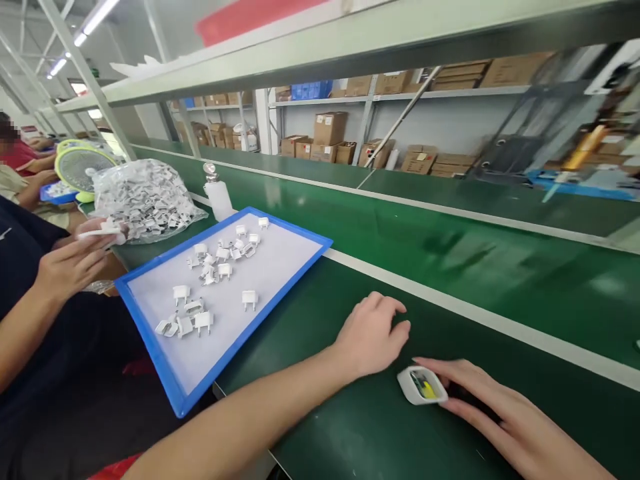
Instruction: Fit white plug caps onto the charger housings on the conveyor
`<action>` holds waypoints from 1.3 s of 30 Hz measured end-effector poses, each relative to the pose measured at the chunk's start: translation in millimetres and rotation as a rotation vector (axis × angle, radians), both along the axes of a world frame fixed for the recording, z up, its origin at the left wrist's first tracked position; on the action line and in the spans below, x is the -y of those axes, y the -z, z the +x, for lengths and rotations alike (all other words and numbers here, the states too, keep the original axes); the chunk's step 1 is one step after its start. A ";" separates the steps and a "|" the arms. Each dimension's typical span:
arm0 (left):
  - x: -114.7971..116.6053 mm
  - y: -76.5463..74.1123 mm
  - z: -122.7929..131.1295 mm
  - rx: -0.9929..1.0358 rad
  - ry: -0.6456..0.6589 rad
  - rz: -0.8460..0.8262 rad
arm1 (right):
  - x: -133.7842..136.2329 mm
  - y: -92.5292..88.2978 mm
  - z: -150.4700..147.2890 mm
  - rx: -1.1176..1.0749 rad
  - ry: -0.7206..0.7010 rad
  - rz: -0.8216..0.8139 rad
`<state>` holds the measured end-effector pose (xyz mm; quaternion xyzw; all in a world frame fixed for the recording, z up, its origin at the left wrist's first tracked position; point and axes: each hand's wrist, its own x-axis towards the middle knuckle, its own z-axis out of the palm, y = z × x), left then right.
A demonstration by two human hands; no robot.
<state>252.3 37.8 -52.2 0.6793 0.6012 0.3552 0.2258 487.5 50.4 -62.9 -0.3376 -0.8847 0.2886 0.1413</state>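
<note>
A small white charger housing (409, 387) sits at the front of the green bench, its open face showing a dark circuit board and a yellow part inside. My right hand (487, 400) pinches its right end between thumb and fingers. Just up and left of it, my left hand (373, 333) hovers over the bench with thumb and forefinger apart and nothing between them; its other fingers are partly hidden. Farther left lies a blue-rimmed tray (293, 283) holding several white plug pieces (249, 298) with metal pins.
A co-worker's hand (67, 267) at the left holds a white part. Behind the tray stand a clear bag (145, 200) of white pieces and a pump bottle (219, 199). A green conveyor belt (400, 230) runs beyond the bench, under an overhead shelf (300, 63).
</note>
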 end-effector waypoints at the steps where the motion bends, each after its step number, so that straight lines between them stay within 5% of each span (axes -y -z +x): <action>1: 4.4 -5.4 -2.8 -0.017 0.003 -0.012 | 4.8 -5.7 -3.9 -0.022 0.001 0.020; 3: 19.2 -18.6 -20.6 -0.065 0.021 -0.045 | 15.3 -13.8 -7.8 -0.069 0.070 0.044; 6: 51.8 -36.7 -80.6 -0.343 0.056 -0.067 | 35.0 -16.0 -10.2 -0.091 0.182 0.032; 11: 89.6 -50.9 -192.7 -0.748 -0.157 -0.284 | 58.7 -15.1 -24.9 -0.047 0.066 -0.015; 15: 94.4 -48.3 -216.8 -0.677 -0.118 -0.455 | 61.2 -14.2 -28.5 -0.082 -0.050 0.103; 19: 83.6 -64.1 -188.4 -0.646 -0.229 -0.376 | 57.5 -14.5 -17.8 -0.168 -0.153 0.077; 23: 67.2 -74.8 -113.4 -0.412 -0.220 -0.278 | 49.9 -20.6 -6.3 -0.183 -0.140 -0.006; 27: 51.2 -45.4 -12.9 0.213 -0.006 -0.057 | 40.0 -28.0 4.1 -0.166 -0.156 -0.064; 30: 36.8 -17.0 38.7 0.488 0.076 0.015 | 33.0 -30.8 13.7 -0.158 -0.215 -0.077; 34: 27.8 6.2 53.2 0.586 0.034 0.069 | 26.0 -26.4 22.6 -0.270 -0.155 -0.125; 39: 31.9 14.0 42.0 0.522 0.077 0.033 | 20.8 -13.5 16.0 -0.454 0.075 -0.032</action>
